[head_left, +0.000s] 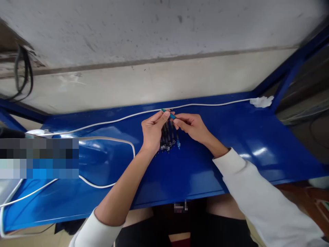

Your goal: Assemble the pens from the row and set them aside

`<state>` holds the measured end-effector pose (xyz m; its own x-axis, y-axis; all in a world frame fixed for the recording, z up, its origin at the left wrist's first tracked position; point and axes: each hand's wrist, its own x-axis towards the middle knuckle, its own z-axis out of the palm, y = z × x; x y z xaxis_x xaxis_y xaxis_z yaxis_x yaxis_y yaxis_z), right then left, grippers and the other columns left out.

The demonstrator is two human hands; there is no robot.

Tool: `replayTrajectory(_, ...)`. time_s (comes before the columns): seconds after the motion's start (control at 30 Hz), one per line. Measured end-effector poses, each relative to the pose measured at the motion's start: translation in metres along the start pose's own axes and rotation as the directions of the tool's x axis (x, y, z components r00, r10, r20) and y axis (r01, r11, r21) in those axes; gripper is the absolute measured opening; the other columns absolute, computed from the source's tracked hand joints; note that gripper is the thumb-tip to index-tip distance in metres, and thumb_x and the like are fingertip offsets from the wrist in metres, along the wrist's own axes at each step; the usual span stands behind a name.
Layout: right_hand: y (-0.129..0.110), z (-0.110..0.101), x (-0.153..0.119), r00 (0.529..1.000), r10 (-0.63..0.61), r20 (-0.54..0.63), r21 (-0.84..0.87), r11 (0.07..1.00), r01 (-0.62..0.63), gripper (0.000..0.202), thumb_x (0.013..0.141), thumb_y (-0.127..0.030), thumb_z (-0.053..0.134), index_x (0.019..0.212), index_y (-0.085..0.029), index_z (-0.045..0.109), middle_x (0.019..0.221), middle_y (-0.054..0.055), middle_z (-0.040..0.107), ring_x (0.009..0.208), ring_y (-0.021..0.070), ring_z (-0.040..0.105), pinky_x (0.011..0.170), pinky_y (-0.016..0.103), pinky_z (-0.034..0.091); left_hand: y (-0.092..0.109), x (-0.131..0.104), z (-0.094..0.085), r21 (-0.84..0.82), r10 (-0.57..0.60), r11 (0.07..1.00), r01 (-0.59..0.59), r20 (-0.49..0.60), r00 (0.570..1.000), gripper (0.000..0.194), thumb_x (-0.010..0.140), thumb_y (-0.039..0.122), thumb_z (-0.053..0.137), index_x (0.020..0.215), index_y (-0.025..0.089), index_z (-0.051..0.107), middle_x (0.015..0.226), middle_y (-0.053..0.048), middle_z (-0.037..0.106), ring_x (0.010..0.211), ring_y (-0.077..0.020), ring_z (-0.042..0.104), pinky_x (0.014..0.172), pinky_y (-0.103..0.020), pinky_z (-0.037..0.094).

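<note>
A slim teal-blue pen [169, 114] is held between both hands above the blue table. My left hand [152, 133] pinches its upper left end between thumb and fingers. At its lower right end, the fingers of my right hand [190, 126] are closed on it. Below the hands lies a row of several dark pens [167, 137] with clear tips, their far ends hidden behind the fingers and the left hand. To the right of that row, slightly apart, is a pen with a blue tip [179, 144].
The blue metal table [195, 175] ends at a wall [144, 84]. A white cable [113, 121] runs along its back, and another loops at the left. A crumpled white wad [262, 102] lies at the back right corner. Blurred-out blocks [38, 159] cover the left side.
</note>
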<state>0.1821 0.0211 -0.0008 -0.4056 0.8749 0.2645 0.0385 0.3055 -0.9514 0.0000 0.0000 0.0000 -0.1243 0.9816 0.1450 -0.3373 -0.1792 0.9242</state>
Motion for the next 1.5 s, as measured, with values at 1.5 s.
replayTrajectory(1.5,0.008,-0.005,-0.005,0.966,-0.259,0.016,-0.522,0.822,0.229,0.029,0.123,-0.043,0.047,0.122,-0.025,0.07,0.12,0.011,0.08,0.106,0.0259,0.073,0.093,0.038,0.049,0.007,0.002,-0.002,0.301,0.166,0.943,-0.143,-0.054,0.985,0.042,0.089,0.056,0.097,0.076,0.023,0.075,0.076,0.001,0.066,0.069,-0.0144,0.054,0.066,-0.031,0.044)
